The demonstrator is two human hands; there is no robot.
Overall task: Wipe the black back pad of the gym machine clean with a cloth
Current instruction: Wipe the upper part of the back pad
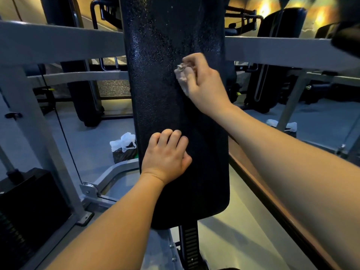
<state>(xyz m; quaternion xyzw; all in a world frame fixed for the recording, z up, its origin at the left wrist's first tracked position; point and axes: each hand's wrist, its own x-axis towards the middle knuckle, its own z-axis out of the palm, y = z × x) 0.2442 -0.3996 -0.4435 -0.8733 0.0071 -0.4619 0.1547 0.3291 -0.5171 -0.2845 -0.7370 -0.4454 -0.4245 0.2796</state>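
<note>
A tall black back pad (175,114) is seen upright in the middle of the view, mounted on a grey metal frame (58,43) whose bars run out to both sides behind it. The upper part of the pad is speckled with fine light droplets or dust; the lower part looks darker and plainer.

A crumpled whitish cloth (181,75) is gripped in the right hand (202,82) and is pressed against the pad's surface, right of the pad's middle line and above its mid-height. The fingers are curled tightly round the cloth, so that only a wad at the knuckles and a strip under the palm are shown.

The left hand (165,154) is laid on the lower half of the pad, near its left edge. Its fingers are bent, with the tips set against the pad, and nothing is seen held in it. The two hands are kept well apart, the right one higher up.

Below the pad, a black toothed post (191,248) is visible. A dark weight stack (23,201) is placed at the lower left, and a thin cable (64,133) is strung beside it. On the grey floor behind the pad, a white plastic bag (124,143) is set over a dark bin, and a second white bag (282,125) is seen at the right. Other dark machines are ranged further back
</note>
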